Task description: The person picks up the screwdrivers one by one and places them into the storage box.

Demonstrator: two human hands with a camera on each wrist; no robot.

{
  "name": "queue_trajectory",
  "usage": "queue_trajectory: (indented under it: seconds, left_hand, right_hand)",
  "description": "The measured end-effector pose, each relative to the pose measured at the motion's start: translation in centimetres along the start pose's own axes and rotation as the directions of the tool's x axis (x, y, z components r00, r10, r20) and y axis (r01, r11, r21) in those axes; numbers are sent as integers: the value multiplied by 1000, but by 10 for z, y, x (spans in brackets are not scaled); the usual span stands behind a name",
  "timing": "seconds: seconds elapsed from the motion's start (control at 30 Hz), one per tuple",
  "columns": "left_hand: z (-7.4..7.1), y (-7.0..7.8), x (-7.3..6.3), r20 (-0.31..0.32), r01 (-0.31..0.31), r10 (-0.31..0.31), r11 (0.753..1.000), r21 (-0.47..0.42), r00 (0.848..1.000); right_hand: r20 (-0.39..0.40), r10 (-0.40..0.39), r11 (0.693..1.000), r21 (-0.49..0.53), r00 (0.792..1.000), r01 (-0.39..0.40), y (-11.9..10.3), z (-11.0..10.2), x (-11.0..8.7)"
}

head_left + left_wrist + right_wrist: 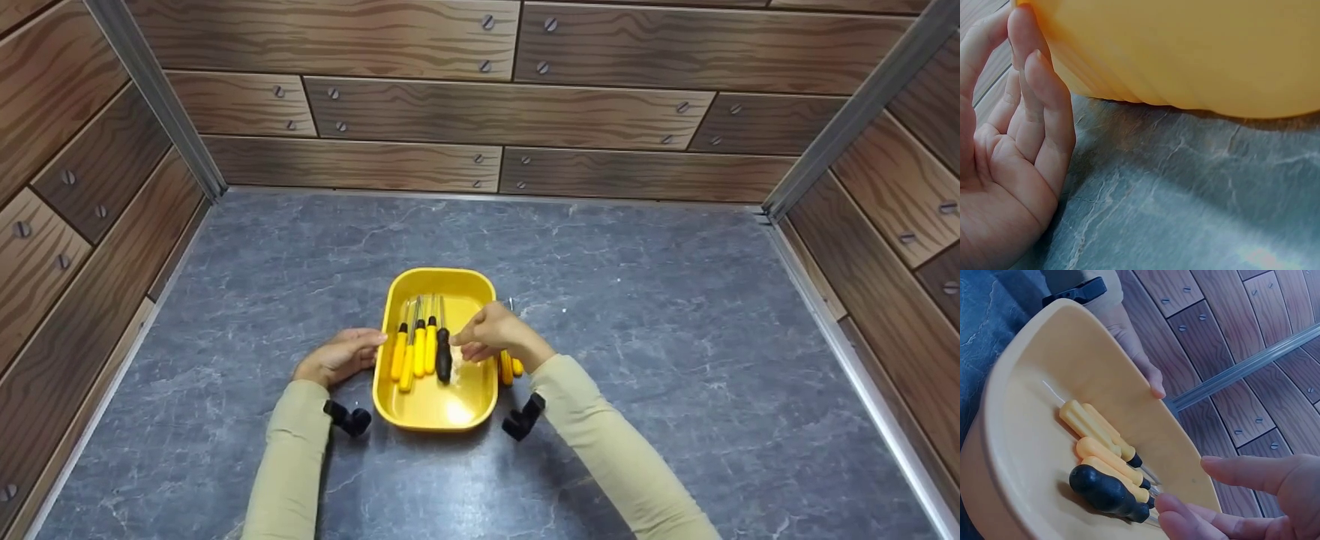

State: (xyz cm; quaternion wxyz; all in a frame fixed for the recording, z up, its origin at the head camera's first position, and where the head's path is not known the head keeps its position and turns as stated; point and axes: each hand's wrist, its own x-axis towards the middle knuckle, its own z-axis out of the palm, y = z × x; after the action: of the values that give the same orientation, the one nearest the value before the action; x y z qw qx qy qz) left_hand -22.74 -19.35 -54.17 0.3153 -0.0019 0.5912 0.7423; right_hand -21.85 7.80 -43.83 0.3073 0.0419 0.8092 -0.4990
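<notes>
A yellow tray [442, 421] with rounded corners stands on the grey marbled surface. My left hand [346, 355] is at its left side, thumb and finger pinching the rim, as the left wrist view shows beside the tray wall [1185, 50]. Inside, several yellow-handled screwdrivers [419, 360] lie side by side, shafts pointing away. A black-handled screwdriver [444, 358] lies at the right end of that row. Over the tray's right half hovers my right hand [491, 330]. Its thumb and fingers [1241, 472] stand apart, holding nothing, near the screwdriver shafts.
Beside the tray's right wall, partly hidden by my right hand and wrist, lie more orange-yellow handles [508, 369]. Wood-patterned panels [420, 112] enclose the surface at the back and both sides. Black wrist mounts [523, 417] stick out from both sleeves.
</notes>
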Motion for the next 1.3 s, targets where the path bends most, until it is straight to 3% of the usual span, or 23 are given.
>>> queue_trajectory:
  seconds: [0.73,1.3]
  left_hand:
    - [0,1,-1,14,-2,2,1000,-6,1000]
    - [-1,0,0,-7,10,-10,1000,-5,1000]
  right_hand:
    - [1,-16,995,102,1000,15,13,-17,-7]
    - [-14,-13,995,98,1000,14,21,-36,-8]
